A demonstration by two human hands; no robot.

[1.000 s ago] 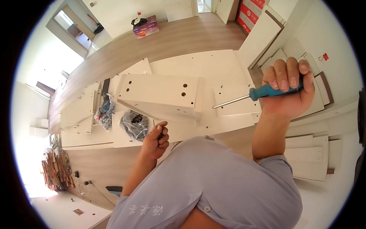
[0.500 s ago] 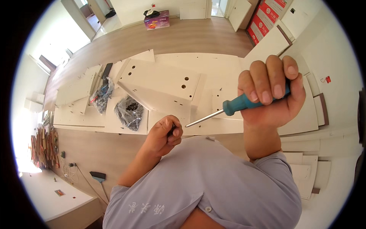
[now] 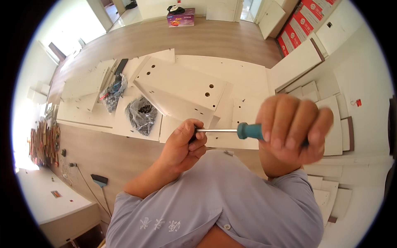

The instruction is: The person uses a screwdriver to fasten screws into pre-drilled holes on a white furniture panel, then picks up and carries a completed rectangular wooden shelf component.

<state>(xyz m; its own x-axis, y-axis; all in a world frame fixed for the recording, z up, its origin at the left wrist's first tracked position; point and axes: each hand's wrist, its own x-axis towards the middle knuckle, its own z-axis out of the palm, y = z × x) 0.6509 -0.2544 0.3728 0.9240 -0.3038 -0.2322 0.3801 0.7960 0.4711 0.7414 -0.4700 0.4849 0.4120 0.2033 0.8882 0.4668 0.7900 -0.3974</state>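
Note:
My right hand (image 3: 292, 127), slightly blurred, is wrapped round the teal handle of a screwdriver (image 3: 249, 131). Its thin metal shaft lies nearly level and points left. The shaft's tip meets a small dark piece (image 3: 193, 135) pinched between the thumb and fingers of my left hand (image 3: 180, 145); most of that piece is hidden, so its kind does not show. Beyond both hands lies a white panel piece (image 3: 178, 84) with dark round holes. To the left of it is a clear plastic bag (image 3: 141, 118) of small dark hardware.
Large white boards (image 3: 231, 66) form the low work surface. Another bag (image 3: 113, 93) of fittings lies further left. A purple box (image 3: 181, 18) stands on the floor at the back. Panels (image 3: 295, 66) lean at the right wall. A broom (image 3: 99, 180) is at lower left.
My right hand has lowered the screwdriver from a slant to nearly level. Its tip, earlier apart from my left hand, now meets the dark piece there. The view has shifted slightly.

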